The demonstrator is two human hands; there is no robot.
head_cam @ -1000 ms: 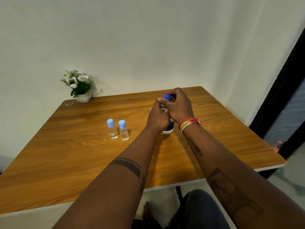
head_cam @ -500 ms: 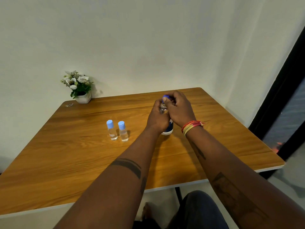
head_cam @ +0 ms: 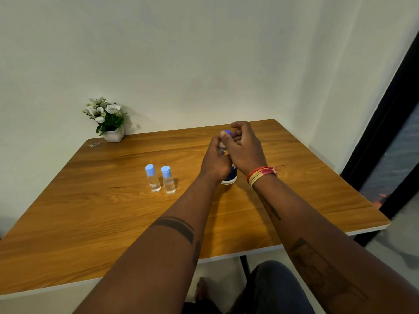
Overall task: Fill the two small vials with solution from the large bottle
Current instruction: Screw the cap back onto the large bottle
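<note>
While both hands crowd it, large bottle (head_cam: 229,175) on desk (head_cam: 90,211) is mostly hidden: left hand (head_cam: 214,162) grip wraps its body, right hand (head_cam: 243,148) grip curls at blue cap (head_cam: 227,132), contact unclear. Two small vials (head_cam: 159,179) stand capped, well left.

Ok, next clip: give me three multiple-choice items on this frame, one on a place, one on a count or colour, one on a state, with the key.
1. Where does the flower pot stand on the table?
A. far left corner
B. near right corner
C. centre

2. How many small vials stand left of the hands?
A. one
B. two
C. four

3. What state are the small vials' caps in?
A. removed
B. on
C. lying on the table

Key: 1 A, the pot sits by the wall at the far left. 2 B, a pair stands side by side. 3 B, both carry light blue caps, while the left hand and right hand grip the large bottle.
</note>
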